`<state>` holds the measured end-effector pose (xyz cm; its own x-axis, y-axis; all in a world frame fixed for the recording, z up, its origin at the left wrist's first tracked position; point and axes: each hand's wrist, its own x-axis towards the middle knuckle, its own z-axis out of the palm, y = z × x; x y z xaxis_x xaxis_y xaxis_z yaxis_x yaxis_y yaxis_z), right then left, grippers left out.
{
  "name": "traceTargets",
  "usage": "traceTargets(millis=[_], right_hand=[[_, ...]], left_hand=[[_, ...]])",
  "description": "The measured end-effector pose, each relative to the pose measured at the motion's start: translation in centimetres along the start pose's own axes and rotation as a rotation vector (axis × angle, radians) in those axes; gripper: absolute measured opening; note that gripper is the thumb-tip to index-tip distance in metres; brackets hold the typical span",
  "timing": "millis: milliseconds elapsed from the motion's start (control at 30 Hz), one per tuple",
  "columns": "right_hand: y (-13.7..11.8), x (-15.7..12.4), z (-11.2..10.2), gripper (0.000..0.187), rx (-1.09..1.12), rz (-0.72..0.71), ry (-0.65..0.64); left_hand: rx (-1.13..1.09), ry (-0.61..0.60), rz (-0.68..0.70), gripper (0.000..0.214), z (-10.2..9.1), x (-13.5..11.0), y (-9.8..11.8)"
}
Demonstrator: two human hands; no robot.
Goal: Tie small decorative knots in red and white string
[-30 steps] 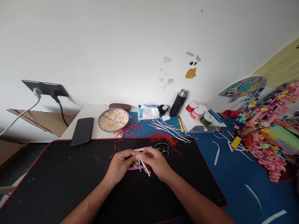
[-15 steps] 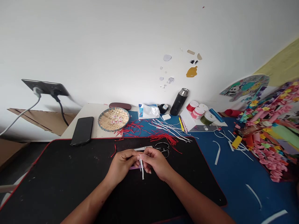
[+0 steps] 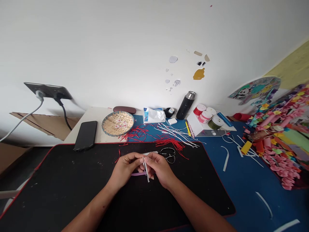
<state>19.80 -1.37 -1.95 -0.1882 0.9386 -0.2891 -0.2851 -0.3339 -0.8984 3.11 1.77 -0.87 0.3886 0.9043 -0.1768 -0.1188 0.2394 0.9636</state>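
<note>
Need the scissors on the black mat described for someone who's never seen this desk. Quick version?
On the red-edged black desk mat, find the person's right hand, which pinches white strips. Just beyond it lie the scissors, flat on the mat. Their dark finger loops set them apart, with the blades running left behind the hands, just below a tangle of red cord.

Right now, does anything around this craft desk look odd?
The white wall above the black thermos looks odd: a mustard-yellow blotch and scattered pale patches mar it, like peeled paint or leftover adhesive.
</note>
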Motion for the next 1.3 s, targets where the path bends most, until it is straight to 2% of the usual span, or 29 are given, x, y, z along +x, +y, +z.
traceTargets(millis=[300,600,1300], right_hand=[[-0.04,0.03,0.05,0.047,-0.027,0.008,0.024],[0.08,-0.07,0.11,0.046,-0.057,-0.008,-0.005],[-0.34,-0.34,-0.14,0.048,-0.001,0.043,-0.033]], left_hand=[[-0.104,0.041,-0.002,0.032,-0.31,0.1,-0.13],[0.005,0.001,0.02,0.029,-0.44,0.03,-0.01],[-0.039,-0.037,0.011,0.023,-0.07,-0.15,-0.14]])
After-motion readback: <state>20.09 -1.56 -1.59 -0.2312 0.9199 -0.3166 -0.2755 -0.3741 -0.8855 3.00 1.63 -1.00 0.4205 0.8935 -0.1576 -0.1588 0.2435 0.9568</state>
